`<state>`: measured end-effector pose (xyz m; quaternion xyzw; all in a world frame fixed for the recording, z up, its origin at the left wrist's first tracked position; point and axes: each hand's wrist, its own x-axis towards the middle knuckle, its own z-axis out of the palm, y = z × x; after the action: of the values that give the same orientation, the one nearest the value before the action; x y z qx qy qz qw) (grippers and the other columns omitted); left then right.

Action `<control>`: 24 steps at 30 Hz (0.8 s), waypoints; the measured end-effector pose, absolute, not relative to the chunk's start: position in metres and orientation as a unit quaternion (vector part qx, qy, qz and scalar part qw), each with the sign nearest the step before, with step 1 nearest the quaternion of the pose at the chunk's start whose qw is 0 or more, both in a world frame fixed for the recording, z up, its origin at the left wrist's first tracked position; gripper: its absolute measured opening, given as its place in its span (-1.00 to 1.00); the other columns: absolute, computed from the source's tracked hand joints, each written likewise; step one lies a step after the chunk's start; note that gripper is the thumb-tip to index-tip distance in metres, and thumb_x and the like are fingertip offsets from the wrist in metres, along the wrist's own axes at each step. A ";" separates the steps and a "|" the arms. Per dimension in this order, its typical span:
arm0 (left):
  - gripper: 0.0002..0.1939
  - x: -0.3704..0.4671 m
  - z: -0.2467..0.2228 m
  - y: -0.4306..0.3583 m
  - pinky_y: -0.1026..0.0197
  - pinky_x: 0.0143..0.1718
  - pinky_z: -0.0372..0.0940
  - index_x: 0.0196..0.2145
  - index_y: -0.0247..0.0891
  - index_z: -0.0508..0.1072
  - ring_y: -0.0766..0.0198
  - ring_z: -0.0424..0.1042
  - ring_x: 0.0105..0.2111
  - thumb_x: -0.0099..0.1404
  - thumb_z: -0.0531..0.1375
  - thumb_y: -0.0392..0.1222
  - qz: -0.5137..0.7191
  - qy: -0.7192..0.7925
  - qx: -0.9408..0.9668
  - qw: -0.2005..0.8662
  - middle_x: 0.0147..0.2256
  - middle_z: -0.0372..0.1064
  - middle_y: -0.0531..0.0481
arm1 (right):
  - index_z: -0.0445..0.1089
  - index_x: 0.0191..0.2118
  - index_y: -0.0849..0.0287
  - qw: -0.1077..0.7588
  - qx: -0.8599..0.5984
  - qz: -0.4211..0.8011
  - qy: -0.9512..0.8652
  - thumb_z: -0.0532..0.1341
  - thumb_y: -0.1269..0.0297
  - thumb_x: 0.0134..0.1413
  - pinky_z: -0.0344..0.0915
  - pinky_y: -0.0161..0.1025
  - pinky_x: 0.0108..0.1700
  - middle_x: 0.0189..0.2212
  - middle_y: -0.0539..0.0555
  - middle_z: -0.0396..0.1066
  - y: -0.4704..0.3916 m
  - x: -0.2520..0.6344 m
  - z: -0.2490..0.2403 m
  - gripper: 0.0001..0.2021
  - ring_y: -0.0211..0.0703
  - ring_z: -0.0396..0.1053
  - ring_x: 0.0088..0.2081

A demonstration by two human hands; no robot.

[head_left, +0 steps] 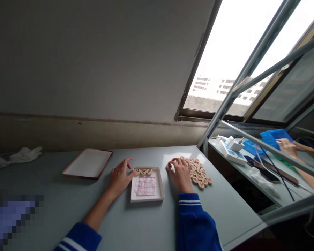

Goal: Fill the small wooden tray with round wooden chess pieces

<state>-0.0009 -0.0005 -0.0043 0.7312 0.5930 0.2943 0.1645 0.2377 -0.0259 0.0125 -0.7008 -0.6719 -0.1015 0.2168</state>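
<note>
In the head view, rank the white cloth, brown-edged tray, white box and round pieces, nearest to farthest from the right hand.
1. Round pieces: mostly just right of the right hand
2. White box: to that hand's left
3. Brown-edged tray: farther left, past the left hand
4. White cloth: far left

Looks forward and down from head height, close above the flat, pale-grey tabletop (pixel 141 226), toward its far edge.
</note>
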 end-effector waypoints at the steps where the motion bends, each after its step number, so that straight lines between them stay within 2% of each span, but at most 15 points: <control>1: -0.62 -0.001 -0.004 -0.001 0.14 -0.17 0.16 -0.04 -0.19 0.18 0.20 0.33 -0.18 0.15 0.01 -0.15 0.291 0.594 0.733 0.161 -0.32 0.34 0.03 | 0.41 -0.31 0.06 0.232 -0.683 -0.079 -0.688 0.15 0.25 0.06 0.00 -0.04 -0.02 -0.19 0.04 0.32 -0.028 0.234 0.016 -0.89 -0.04 0.18 -0.08; 4: -0.65 0.000 -0.003 -0.001 0.16 -0.20 0.15 -0.06 -0.20 0.17 0.23 0.36 -0.25 0.16 -0.01 -0.16 0.265 0.592 0.743 0.165 -0.39 0.34 0.06 | 0.41 -0.29 0.01 0.254 -0.628 -0.009 -0.735 0.24 0.20 -0.04 0.07 -0.18 -0.12 -0.22 0.00 0.31 -0.034 0.224 0.021 -0.86 -0.13 0.20 -0.15; 8: -0.67 0.002 -0.001 -0.002 0.20 -0.26 0.15 -0.08 -0.26 0.15 0.26 0.38 -0.37 0.19 -0.04 -0.16 0.233 0.593 0.753 0.168 -0.46 0.32 0.07 | 0.39 -0.30 0.02 0.229 -0.608 0.011 -0.760 0.26 0.25 -0.07 0.01 -0.17 -0.15 -0.27 -0.01 0.33 -0.035 0.214 0.019 -0.86 -0.13 0.21 -0.19; 14: -0.82 0.002 0.002 -0.004 0.24 -0.31 0.10 -0.31 -0.23 0.28 0.25 0.37 -0.36 0.21 -0.03 -0.13 0.190 0.595 0.769 0.134 -0.45 0.37 0.03 | 0.33 -0.26 0.09 0.224 -0.602 -0.013 -0.766 0.18 0.36 0.01 -0.05 -0.21 -0.20 -0.35 -0.02 0.33 -0.033 0.206 0.013 -0.87 -0.17 0.22 -0.26; 17: -0.77 0.002 0.004 -0.004 0.25 -0.32 0.07 -0.46 -0.21 0.34 0.24 0.35 -0.34 0.22 -0.03 -0.10 0.172 0.584 0.783 0.128 -0.45 0.40 0.02 | 0.29 -0.32 0.17 0.222 -0.610 -0.039 -0.760 0.14 0.43 0.00 -0.05 -0.23 -0.21 -0.38 -0.02 0.31 -0.034 0.204 0.011 -0.93 -0.20 0.22 -0.31; 19: -0.72 0.001 0.003 -0.003 0.25 -0.32 0.06 -0.48 -0.21 0.38 0.24 0.35 -0.35 0.23 -0.03 -0.08 0.172 0.584 0.782 0.134 -0.45 0.42 0.01 | 0.27 -0.39 0.18 0.215 -0.611 -0.049 -0.760 0.13 0.42 0.02 -0.05 -0.24 -0.21 -0.39 -0.02 0.30 -0.034 0.203 0.011 -0.98 -0.21 0.23 -0.32; 24: -0.63 0.001 0.004 -0.003 0.26 -0.33 0.05 -0.49 -0.23 0.47 0.23 0.37 -0.34 0.24 -0.04 -0.05 0.170 0.586 0.779 0.148 -0.42 0.46 -0.06 | 0.30 -0.42 0.15 0.215 -0.657 -0.071 -0.719 0.10 0.24 0.09 -0.04 -0.27 -0.24 -0.40 -0.03 0.31 -0.036 0.219 0.020 -0.86 -0.23 0.26 -0.34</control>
<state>0.0014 -0.0030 0.0037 0.7786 0.5856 0.1704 0.1476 0.2188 -0.0362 0.0205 -0.6569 -0.7192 -0.0710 0.2149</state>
